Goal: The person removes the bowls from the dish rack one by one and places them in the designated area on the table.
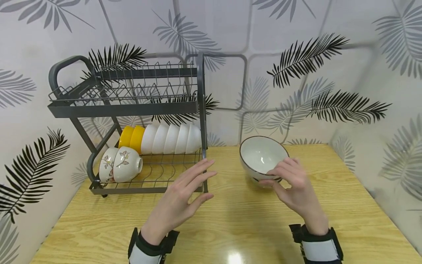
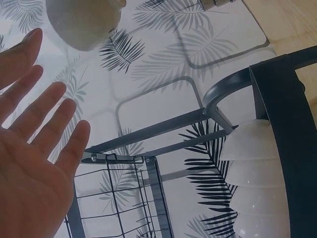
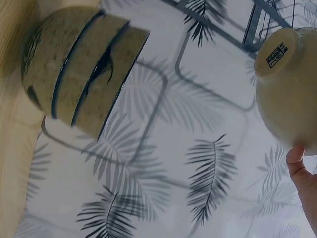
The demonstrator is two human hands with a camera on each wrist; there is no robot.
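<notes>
My right hand [image 1: 293,179] pinches the near right rim of a white bowl [image 1: 260,154] with a brown edge, fingers over the rim and thumb below. The bowl is tilted. In the right wrist view its cream underside [image 3: 292,104] carries a dark stamp on the foot, and my thumb [image 3: 297,166] presses its side. A stack of speckled bowls [image 3: 81,69] with dark blue rims stands at the left there; in the head view the held bowl mostly hides it. Beside the right front post of the dish rack [image 1: 132,110], my left hand [image 1: 179,196] holds nothing, fingers extended.
On the rack's lower tier stand a row of white bowls [image 1: 171,139], two yellow bowls [image 1: 132,136] and two flower-patterned bowls [image 1: 123,165]. The wire upper tier [image 1: 141,88] overhangs them. A leaf-patterned wall [image 1: 227,36] runs behind the wooden table [image 1: 224,227].
</notes>
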